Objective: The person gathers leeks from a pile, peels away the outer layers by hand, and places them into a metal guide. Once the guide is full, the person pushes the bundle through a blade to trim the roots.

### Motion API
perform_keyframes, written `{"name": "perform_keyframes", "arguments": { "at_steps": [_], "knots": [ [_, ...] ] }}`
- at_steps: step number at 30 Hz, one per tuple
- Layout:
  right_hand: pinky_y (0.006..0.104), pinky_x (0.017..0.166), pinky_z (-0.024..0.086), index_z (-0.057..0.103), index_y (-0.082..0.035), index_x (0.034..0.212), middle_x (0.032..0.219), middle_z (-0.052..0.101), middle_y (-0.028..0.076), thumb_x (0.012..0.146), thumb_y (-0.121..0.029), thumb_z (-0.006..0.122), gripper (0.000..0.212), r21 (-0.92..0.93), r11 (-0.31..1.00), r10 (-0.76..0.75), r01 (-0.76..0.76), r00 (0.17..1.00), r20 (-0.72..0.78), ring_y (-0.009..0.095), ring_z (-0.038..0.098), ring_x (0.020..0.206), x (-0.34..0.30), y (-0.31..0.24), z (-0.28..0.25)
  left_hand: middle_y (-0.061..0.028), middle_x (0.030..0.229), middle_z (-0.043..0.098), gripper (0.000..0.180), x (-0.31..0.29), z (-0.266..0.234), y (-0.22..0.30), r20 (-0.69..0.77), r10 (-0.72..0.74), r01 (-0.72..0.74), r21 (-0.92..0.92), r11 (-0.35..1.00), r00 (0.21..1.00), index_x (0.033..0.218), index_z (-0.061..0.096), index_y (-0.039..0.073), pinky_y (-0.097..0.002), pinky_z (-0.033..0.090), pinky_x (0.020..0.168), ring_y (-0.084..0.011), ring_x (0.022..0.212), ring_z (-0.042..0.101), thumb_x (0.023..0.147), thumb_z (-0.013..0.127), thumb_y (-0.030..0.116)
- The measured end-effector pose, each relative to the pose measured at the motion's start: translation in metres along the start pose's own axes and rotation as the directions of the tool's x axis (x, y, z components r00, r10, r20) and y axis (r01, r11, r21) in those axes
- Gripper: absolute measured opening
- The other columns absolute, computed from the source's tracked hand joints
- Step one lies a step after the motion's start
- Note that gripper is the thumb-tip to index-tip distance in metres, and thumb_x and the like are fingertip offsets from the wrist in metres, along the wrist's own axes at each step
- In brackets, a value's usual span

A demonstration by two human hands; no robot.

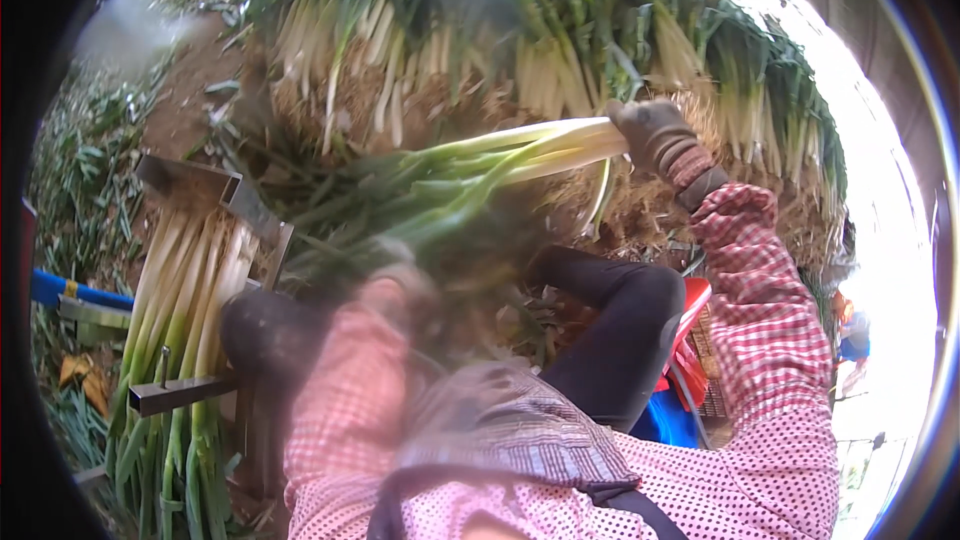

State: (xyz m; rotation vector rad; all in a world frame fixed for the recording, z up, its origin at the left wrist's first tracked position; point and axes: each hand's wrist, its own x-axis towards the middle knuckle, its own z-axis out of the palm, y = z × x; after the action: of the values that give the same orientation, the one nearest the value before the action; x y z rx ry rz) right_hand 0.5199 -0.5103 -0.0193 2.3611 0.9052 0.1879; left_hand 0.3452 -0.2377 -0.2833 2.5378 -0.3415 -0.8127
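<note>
My right hand [650, 135], in a grey-brown work glove, is closed around the pale root end of a bunch of green onions [530, 150]. The bunch is held out nearly level, its green leaves trailing to the left and blurring. My left hand [400, 288] is below those leaves, above my left knee. Motion smears its fingers, so its grip and any contact with the leaves cannot be made out. On the left, another batch of green onions [190, 280] lies in a metal rack [190, 180], white ends toward the rack's far bracket, leaves hanging toward me.
A long heap of green onions [560, 60] with roots lines the far side. Cut leaves [90, 170] litter the ground at left. A metal bar with a pin [180, 393] juts across the rack's near side. A red stool-like object [690, 315] is beside my right knee.
</note>
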Motion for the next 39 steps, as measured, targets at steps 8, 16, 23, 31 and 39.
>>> {"name": "perform_keyframes", "arguments": {
  "at_steps": [8,16,23,31,39],
  "knots": [
    [0.0355,0.055,0.054,0.056,-0.011,0.087,0.059,0.056,0.004,0.080,-0.013,0.064,0.010,-0.146,0.937,-0.348,0.318,0.886,-0.305,0.021,0.062,0.055,-0.050,-0.002,-0.114,-0.0178,0.113,0.060,0.072,-0.088,-0.133,0.171,-0.963,0.209,-0.281,0.157,0.947,0.168,0.125,0.048,0.007,-0.0390,0.053,0.086,-0.0337,0.096,0.063,0.070,0.079,0.042],
    [0.0333,0.074,0.054,0.059,-0.013,0.089,0.072,0.057,0.003,0.084,-0.018,0.061,0.008,-0.227,0.867,-0.468,0.443,0.570,-0.676,0.016,0.060,0.069,-0.049,-0.053,-0.196,-0.0087,0.093,0.064,0.050,-0.079,-0.109,0.156,-0.910,-0.020,-0.597,-0.289,0.748,0.415,0.112,0.055,0.002,-0.0294,0.055,0.070,-0.0188,0.082,0.064,0.067,0.074,0.009],
    [0.0284,0.062,0.052,0.061,-0.009,0.080,0.080,0.060,0.004,0.083,-0.027,0.065,0.019,0.709,0.692,0.366,0.139,0.778,-0.510,0.017,0.061,0.077,-0.031,-0.105,-0.110,0.0000,0.090,0.060,0.040,-0.071,-0.113,0.079,-0.746,-0.131,-0.535,-0.577,0.617,0.653,0.106,0.059,0.003,-0.0242,0.051,0.062,-0.0104,0.074,0.058,0.070,0.075,0.009],
    [0.0281,0.050,0.052,0.059,-0.009,0.081,0.073,0.062,0.001,0.092,-0.010,0.054,0.012,0.746,0.658,0.502,0.105,0.678,-0.538,0.013,0.063,0.060,0.029,-0.057,-0.101,-0.0006,0.084,0.063,0.042,-0.091,-0.126,0.056,-0.585,0.184,-0.613,-0.764,0.203,0.790,0.105,0.061,0.001,-0.0250,0.050,0.068,-0.0110,0.074,0.060,0.068,0.078,0.010],
    [0.0225,0.059,0.050,0.063,-0.007,0.108,0.084,0.063,0.000,0.091,-0.013,0.059,0.018,0.899,-0.378,0.133,0.220,0.974,-0.183,0.009,0.060,0.072,0.012,-0.146,-0.041,-0.0017,0.088,0.062,0.035,-0.075,-0.128,0.053,-0.622,0.129,-0.635,-0.752,0.174,0.772,0.101,0.062,0.002,-0.0248,0.049,0.068,-0.0106,0.077,0.059,0.069,0.076,0.008]
  ]
}}
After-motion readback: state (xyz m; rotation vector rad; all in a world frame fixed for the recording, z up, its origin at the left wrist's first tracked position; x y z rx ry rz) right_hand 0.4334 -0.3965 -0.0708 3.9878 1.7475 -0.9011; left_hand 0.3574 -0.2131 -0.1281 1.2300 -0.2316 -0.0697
